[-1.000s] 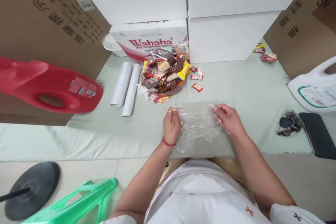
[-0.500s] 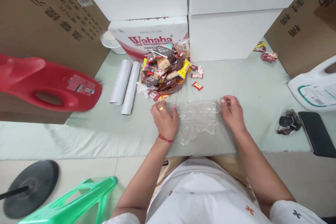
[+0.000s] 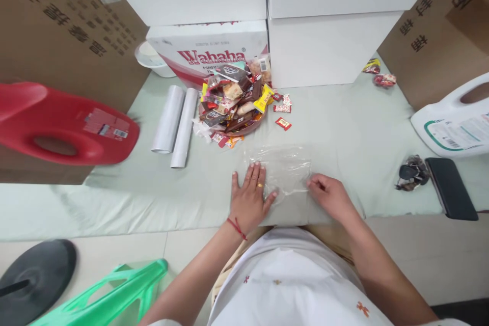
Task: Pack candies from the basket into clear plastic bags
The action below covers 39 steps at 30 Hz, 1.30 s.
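A clear plastic bag (image 3: 290, 165) lies flat on the pale green cloth near the table's front edge. My left hand (image 3: 250, 196), with a ring and a red string bracelet, rests palm down with spread fingers on the bag's left side. The fingertips of my right hand (image 3: 329, 194) are pinched on the bag's right edge. Beyond the bag, a brown bowl (image 3: 250, 128) is heaped with wrapped snacks (image 3: 237, 99). A few small red and white packets (image 3: 283, 123) lie to the right of the bowl.
Two white rolls (image 3: 168, 119) lie left of the bowl, near a red jug (image 3: 99, 130). White boxes (image 3: 328, 51) stand behind. At the right are a white jug (image 3: 454, 130), keys (image 3: 412, 173) and a black phone (image 3: 451, 188). A green stool (image 3: 114, 290) stands below left.
My left hand has come down toward the front edge and spread onto the bag. My right hand has moved toward me and inward along the bag's edge. The camera view has shifted slightly.
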Each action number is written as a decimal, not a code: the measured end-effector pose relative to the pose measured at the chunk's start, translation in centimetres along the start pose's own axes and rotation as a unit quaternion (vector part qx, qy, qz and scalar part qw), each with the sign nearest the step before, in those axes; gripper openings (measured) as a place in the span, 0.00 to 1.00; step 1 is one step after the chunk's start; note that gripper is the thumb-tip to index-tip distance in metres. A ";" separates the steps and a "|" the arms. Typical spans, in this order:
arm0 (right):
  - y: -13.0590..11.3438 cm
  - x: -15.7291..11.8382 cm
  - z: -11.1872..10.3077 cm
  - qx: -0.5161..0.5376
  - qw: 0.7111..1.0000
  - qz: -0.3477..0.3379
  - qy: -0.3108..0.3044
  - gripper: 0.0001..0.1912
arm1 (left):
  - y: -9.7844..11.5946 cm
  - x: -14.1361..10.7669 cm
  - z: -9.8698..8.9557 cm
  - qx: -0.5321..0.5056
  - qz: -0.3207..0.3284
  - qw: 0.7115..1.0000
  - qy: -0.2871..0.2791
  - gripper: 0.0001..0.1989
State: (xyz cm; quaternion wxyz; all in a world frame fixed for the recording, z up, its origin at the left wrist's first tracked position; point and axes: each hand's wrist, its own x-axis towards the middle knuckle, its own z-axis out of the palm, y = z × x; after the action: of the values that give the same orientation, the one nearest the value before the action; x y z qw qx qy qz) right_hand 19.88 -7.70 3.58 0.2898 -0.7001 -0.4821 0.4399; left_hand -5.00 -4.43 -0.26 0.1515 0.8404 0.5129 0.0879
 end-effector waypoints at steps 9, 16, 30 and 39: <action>3.8 -1.6 -5.2 0.027 0.997 0.078 -0.014 0.26 | -0.9 -0.4 -0.6 0.055 -0.002 0.998 -0.038 0.56; 2.5 -0.1 -2.9 -0.041 0.996 0.055 0.049 0.26 | -0.8 0.0 -1.3 0.055 -0.016 0.995 -0.080 0.62; -0.3 0.3 -0.8 0.264 0.954 0.127 -0.072 0.28 | -0.9 -0.2 -0.6 0.096 -0.019 0.994 -0.055 0.47; 2.3 -0.7 -1.6 0.145 0.982 0.119 -0.025 0.19 | -1.5 0.0 -1.9 0.078 -0.023 0.989 -0.120 0.60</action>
State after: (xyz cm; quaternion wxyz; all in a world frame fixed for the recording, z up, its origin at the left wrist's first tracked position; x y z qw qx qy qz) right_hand 22.16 -9.14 2.62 0.3216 -0.6921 -0.3334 0.5536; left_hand -6.82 -3.43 0.97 0.1476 0.8423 0.5153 -0.0572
